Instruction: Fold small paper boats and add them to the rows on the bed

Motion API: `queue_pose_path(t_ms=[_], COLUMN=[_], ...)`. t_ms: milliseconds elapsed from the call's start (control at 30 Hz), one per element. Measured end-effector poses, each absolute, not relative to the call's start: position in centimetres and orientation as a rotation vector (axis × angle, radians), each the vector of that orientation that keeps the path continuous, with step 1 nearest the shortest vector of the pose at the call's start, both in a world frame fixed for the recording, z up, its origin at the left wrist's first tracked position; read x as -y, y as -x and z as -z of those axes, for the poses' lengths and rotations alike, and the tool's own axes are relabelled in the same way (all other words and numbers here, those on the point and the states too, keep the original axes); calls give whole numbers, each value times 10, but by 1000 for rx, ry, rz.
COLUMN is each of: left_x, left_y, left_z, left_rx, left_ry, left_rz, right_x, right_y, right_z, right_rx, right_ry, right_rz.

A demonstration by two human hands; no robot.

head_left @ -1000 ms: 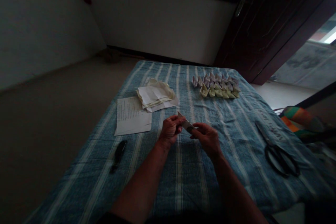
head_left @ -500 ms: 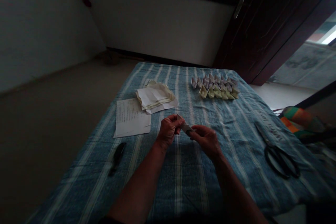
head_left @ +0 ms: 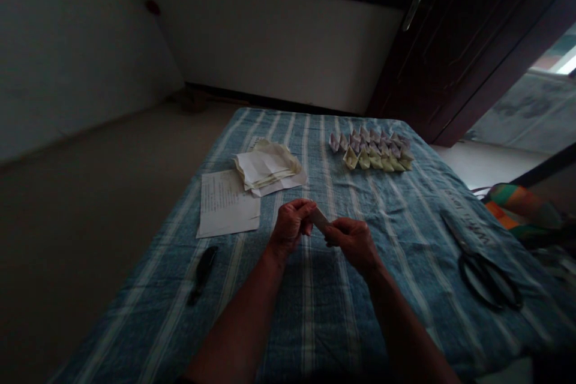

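Note:
Between my hands, above the middle of the table, is a narrow folded strip of paper [head_left: 320, 219]. My left hand [head_left: 291, 223] pinches its upper left end, and my right hand [head_left: 353, 240] grips its lower right end with thumb and fingers. Both ends of the strip are partly covered by my fingers. Beyond my left hand lies a pile of creased paper sheets [head_left: 267, 167], beside a printed sheet [head_left: 227, 204]. Farther off at the right stand rows of small folded paper pieces [head_left: 375, 153], some pale purple and some yellowish.
A blue striped cloth [head_left: 288, 312] covers the table. Black-handled scissors [head_left: 488, 279] lie on the right, and a black object, perhaps a folding knife [head_left: 203, 273], rests on the left. A dark door [head_left: 432, 54] stands behind at the right.
My right fingers have shifted along the strip and closed round its lower end. The dark patch seen on the strip earlier no longer shows. The view has moved slightly.

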State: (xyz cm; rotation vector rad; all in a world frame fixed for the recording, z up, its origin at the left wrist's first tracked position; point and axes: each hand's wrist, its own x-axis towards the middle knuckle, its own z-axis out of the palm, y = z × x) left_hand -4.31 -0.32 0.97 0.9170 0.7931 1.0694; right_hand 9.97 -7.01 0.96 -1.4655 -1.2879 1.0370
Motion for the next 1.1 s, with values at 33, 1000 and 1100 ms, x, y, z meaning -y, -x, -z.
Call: queue_pose_path(t_ms=[33, 1000, 1100], left_x=[3, 1, 1], left_y=[45, 56, 56], left_z=[-10, -11, -12], left_rx=[-790, -648, -652], left_ry=[-918, -843, -831], left_rz=[-1063, -912, -895], right_x=[71, 80, 81], right_y=[-100, -106, -106], right_z=[-10, -11, -13], right_rx=[1298, 1474, 1454], right_ry=[1469, 1462, 1452], right_rz=[-1023, -838, -872])
